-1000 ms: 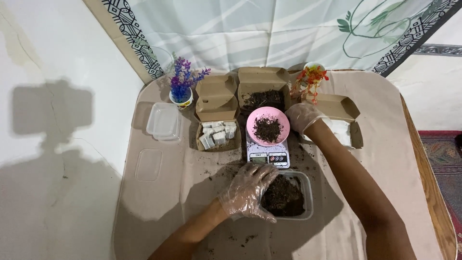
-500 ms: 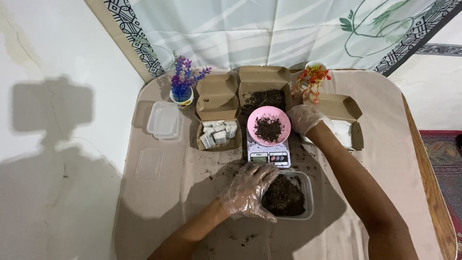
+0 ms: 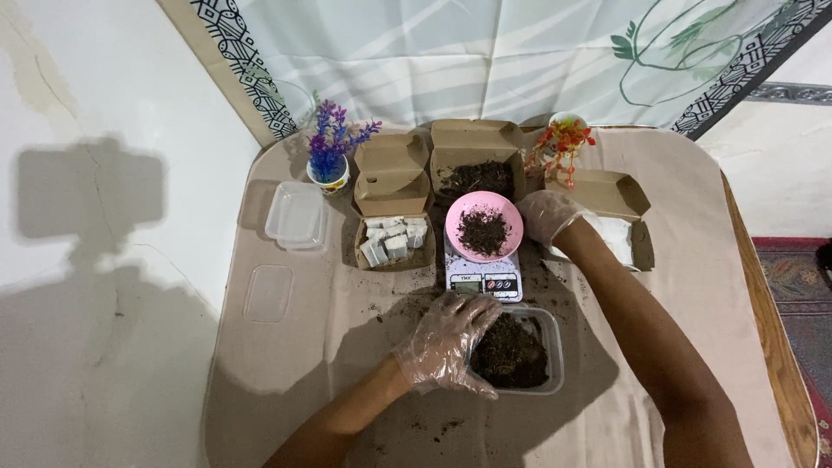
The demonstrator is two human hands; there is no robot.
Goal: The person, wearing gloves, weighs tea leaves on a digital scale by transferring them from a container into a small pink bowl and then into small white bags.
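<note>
Behind the pink bowl (image 3: 483, 227) we see brown boxes (image 3: 475, 158); our left hand (image 3: 448, 341) lies spread on the clear tub (image 3: 555, 351), right hand (image 3: 546, 214) loosely curled.

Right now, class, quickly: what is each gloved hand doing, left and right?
Left hand: open, fingers spread on the rim of the clear tub of soil, holding nothing.
Right hand: beside the pink bowl; grip cannot be told.
</note>
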